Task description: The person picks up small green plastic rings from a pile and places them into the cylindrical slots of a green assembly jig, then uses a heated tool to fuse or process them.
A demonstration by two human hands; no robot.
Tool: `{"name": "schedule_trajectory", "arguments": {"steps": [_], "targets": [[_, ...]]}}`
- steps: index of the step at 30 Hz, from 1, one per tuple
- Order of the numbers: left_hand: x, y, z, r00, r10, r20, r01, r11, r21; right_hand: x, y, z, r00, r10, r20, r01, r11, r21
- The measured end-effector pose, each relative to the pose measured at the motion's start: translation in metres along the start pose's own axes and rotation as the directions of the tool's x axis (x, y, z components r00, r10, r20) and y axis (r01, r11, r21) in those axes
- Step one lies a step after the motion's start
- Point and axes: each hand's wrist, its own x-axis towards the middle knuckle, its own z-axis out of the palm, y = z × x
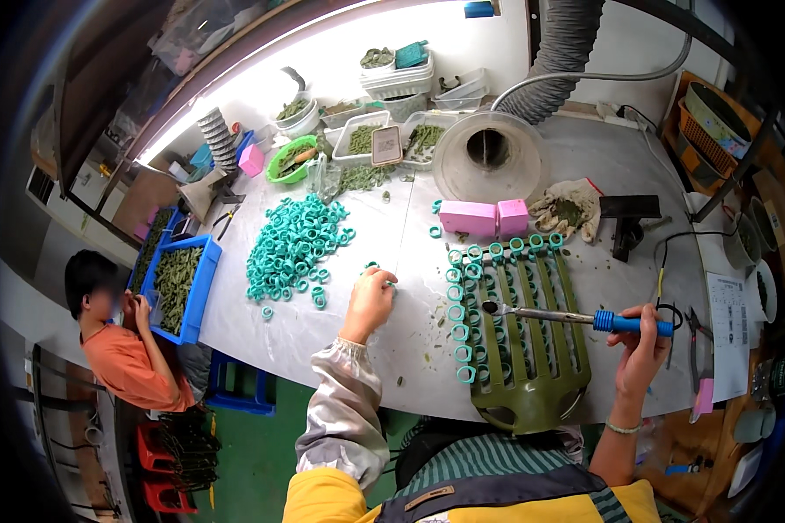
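My right hand (642, 344) is closed round the blue handle of a soldering iron (576, 317). The iron's metal shaft points left, its dark tip over an olive-green slatted frame (532, 405). Teal rings stand along this frame's left and far edges. My left hand (371, 301) is pinched over the bare table between the frame and a large heap of loose teal rings (292, 244). Bits of teal show at its fingertips, apparently a ring; the fingers hide most of it.
Behind the frame lie pink blocks (468, 218), a stained glove (567, 209) and a wide funnel-shaped duct hood (490, 157). Tubs of green pieces (362, 135) stand at the back. Pliers (694, 349) lie far right. At left a person in orange (135, 366) sits by blue trays (202, 288).
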Motion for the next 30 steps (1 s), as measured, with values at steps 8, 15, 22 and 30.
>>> {"name": "schedule_trajectory", "arguments": {"steps": [8, 15, 22, 30], "targets": [[-0.002, 0.007, -0.011, 0.980, -0.193, 0.047, 0.197, 0.916, -0.349, 0.000, 0.001, 0.000, 1.000, -0.001, -0.015, 0.001, 1.000, -0.010], [-0.001, -0.007, -0.011, 0.985, -0.152, 0.081, 0.155, 0.987, -0.035, 0.000, 0.001, -0.001, 1.000, -0.001, -0.008, 0.001, 1.000, 0.003], [-0.007, -0.023, 0.000, 0.980, -0.193, 0.056, 0.199, 0.972, -0.122, -0.001, 0.001, 0.000, 1.000, 0.009, -0.012, -0.009, 1.000, -0.002], [-0.011, -0.010, -0.007, 0.994, 0.013, -0.109, -0.017, 0.999, -0.039, -0.003, 0.000, 0.000, 1.000, 0.006, -0.022, -0.006, 1.000, -0.002]]}}
